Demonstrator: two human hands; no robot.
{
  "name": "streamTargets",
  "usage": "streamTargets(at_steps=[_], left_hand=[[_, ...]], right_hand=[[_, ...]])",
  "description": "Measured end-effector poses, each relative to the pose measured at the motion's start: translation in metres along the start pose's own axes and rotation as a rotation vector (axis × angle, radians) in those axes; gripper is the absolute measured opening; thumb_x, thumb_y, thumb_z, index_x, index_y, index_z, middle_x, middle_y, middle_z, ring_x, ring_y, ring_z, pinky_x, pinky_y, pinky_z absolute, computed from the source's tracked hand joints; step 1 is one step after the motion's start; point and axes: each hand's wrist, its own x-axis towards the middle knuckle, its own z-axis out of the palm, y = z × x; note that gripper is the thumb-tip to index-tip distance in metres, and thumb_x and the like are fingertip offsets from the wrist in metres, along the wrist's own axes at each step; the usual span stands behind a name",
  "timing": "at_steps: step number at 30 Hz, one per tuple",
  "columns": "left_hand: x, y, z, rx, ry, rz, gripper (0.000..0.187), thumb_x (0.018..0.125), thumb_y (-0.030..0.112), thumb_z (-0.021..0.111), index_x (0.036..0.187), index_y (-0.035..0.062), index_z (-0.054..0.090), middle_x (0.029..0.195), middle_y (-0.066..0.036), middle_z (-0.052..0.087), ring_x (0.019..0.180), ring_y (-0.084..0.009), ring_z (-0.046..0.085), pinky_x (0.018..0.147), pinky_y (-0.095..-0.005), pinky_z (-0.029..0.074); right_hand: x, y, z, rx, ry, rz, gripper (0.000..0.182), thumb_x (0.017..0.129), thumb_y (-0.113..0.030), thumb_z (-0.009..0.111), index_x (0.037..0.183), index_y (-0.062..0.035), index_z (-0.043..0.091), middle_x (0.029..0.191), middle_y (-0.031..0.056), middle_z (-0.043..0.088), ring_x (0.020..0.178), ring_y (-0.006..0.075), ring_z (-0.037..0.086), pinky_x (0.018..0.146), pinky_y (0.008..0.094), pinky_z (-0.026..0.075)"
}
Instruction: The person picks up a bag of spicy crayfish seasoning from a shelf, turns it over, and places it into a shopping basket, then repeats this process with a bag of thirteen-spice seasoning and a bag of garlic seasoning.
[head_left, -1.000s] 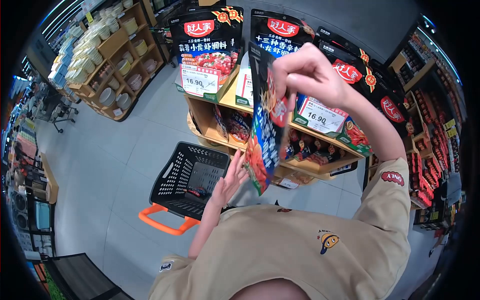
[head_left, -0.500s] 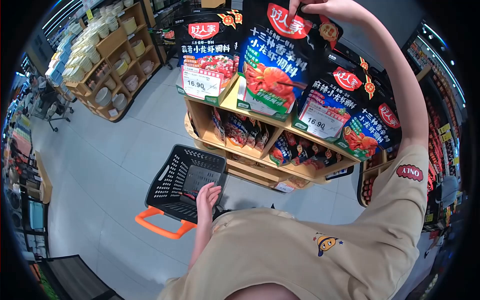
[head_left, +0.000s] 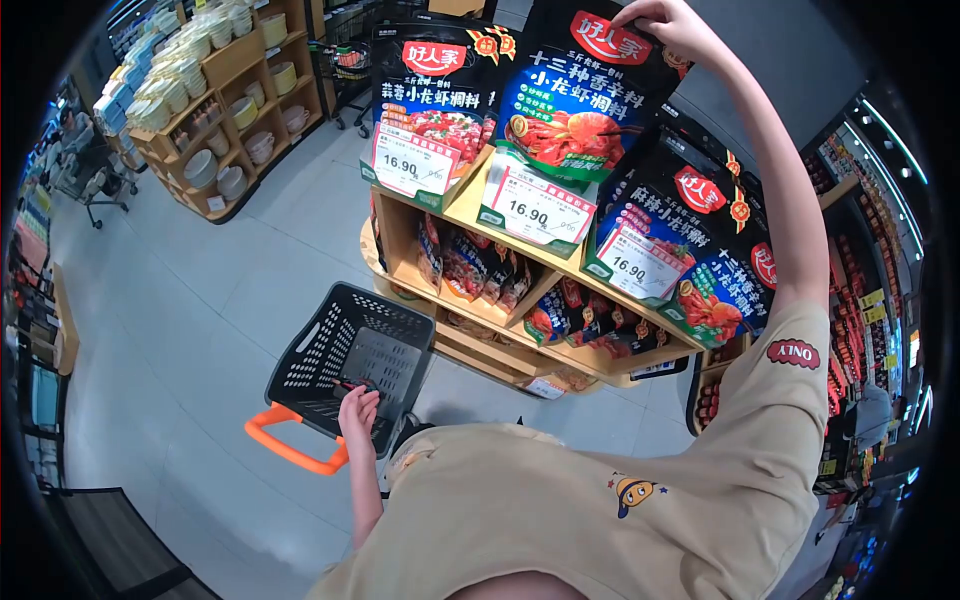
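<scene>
My right hand (head_left: 668, 28) pinches the top edge of a black and blue crayfish seasoning pouch (head_left: 575, 140). The pouch stands upright at the top of the display, behind a price card (head_left: 533, 208) reading 16.90. Garlic-flavour seasoning pouches (head_left: 440, 90) are to its left, and more pouches (head_left: 690, 185) with their own card are to its right. Low on the left, my left hand (head_left: 358, 412) hangs over the handle side of a black shopping basket (head_left: 318, 345), fingers loosely bent and apart, holding nothing. A small dark item, partly hidden, lies inside the basket near my fingertips.
The wooden display stand (head_left: 470, 345) has lower compartments with more pouches (head_left: 590, 320). An orange handle (head_left: 290, 440) sticks out of the basket. Shelves of bowls and pots (head_left: 230, 120) stand at the back left, a cart (head_left: 348, 65) behind, and packed shelves (head_left: 860, 290) at the right.
The pouch has moved up and away from me with my right hand, uncovering the price card below it. My left hand has shifted left and down; the view has shifted slightly.
</scene>
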Motion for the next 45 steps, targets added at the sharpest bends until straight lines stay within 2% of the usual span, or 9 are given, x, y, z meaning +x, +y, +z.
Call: streamTargets(at_steps=[4,5,6,9,16,17,26,37,45], left_hand=[[-0.002,-0.001,0.000,0.023,-0.003,-0.013,0.033,0.087,0.032,0.039,0.105,0.0064,0.051,0.094,-0.006,0.060,0.085,-0.0117,0.054,0.075,-0.0214,0.039],[-0.002,-0.002,-0.001,0.024,-0.002,-0.014,0.033,0.087,0.032,0.039,0.105,0.0064,0.051,0.094,-0.006,0.060,0.085,-0.0117,0.054,0.075,-0.0214,0.039],[0.000,-0.003,-0.001,0.038,-0.001,-0.015,0.033,0.087,0.032,0.038,0.105,0.0068,0.051,0.094,-0.006,0.059,0.084,-0.0113,0.054,0.072,-0.0205,0.039],[0.002,-0.006,-0.002,0.054,0.004,-0.012,0.033,0.087,0.032,0.038,0.105,0.0072,0.051,0.094,-0.005,0.059,0.083,-0.0109,0.055,0.069,-0.0198,0.039],[0.002,-0.006,-0.009,0.041,0.043,-0.013,0.032,0.087,0.030,0.038,0.104,0.0067,0.051,0.093,-0.007,0.060,0.081,-0.0109,0.055,0.068,-0.0199,0.040],[0.002,-0.006,-0.011,0.042,0.045,-0.015,0.032,0.087,0.030,0.038,0.104,0.0067,0.051,0.093,-0.007,0.060,0.081,-0.0109,0.055,0.068,-0.0199,0.040],[0.005,0.000,-0.005,0.043,0.013,-0.018,0.033,0.087,0.030,0.038,0.104,0.0052,0.051,0.094,-0.008,0.060,0.083,-0.0121,0.055,0.068,-0.0200,0.040],[0.003,-0.001,-0.011,0.034,0.016,-0.006,0.034,0.087,0.031,0.039,0.106,0.0054,0.050,0.095,-0.007,0.059,0.083,-0.0111,0.054,0.069,-0.0200,0.040],[0.008,0.001,-0.007,0.045,0.008,0.018,0.032,0.088,0.032,0.039,0.104,0.0067,0.051,0.092,-0.004,0.060,0.084,-0.0097,0.054,0.072,-0.0195,0.038]], right_hand=[[0.000,0.000,0.012,0.024,0.022,0.147,0.041,0.062,0.005,0.036,0.089,-0.0043,0.064,0.056,0.0081,0.056,0.037,0.0142,0.047,0.034,0.0274,0.039],[0.001,0.001,0.014,-0.041,-0.018,0.180,0.029,0.068,0.003,0.042,0.087,-0.0007,0.063,0.059,0.0072,0.057,0.045,0.0114,0.049,0.041,0.0257,0.041],[0.042,0.091,0.031,-0.176,0.056,-0.315,0.025,0.072,0.000,0.042,0.084,0.0004,0.064,0.082,0.0080,0.063,0.069,0.0135,0.056,0.067,0.0241,0.045],[0.034,0.084,0.039,-0.291,0.025,-0.112,0.039,0.065,0.007,0.038,0.092,-0.0048,0.065,0.089,0.0111,0.063,0.080,0.0168,0.059,0.077,0.0259,0.045],[0.022,0.090,0.042,-0.317,0.075,-0.039,0.033,0.072,0.006,0.040,0.090,-0.0049,0.065,0.087,0.0107,0.064,0.084,0.0183,0.060,0.079,0.0282,0.046],[0.022,0.101,0.046,-0.236,0.179,-0.157,0.044,0.059,0.004,0.037,0.089,-0.0096,0.067,0.078,0.0122,0.063,0.067,0.0180,0.058,0.062,0.0272,0.046],[0.007,0.080,0.069,-0.213,0.042,-0.074,0.039,0.063,0.004,0.039,0.087,-0.0088,0.067,0.074,0.0154,0.062,0.060,0.0213,0.056,0.059,0.0298,0.044],[0.007,0.088,0.090,-0.312,-0.066,-0.053,0.027,0.070,0.004,0.044,0.085,-0.0047,0.065,0.082,0.0150,0.062,0.077,0.0261,0.059,0.072,0.0315,0.046],[-0.012,0.062,0.096,-0.540,0.273,-0.406,0.013,0.072,-0.006,0.050,0.078,-0.0039,0.061,0.106,0.0094,0.055,0.098,0.0251,0.051,0.084,0.0335,0.042]])
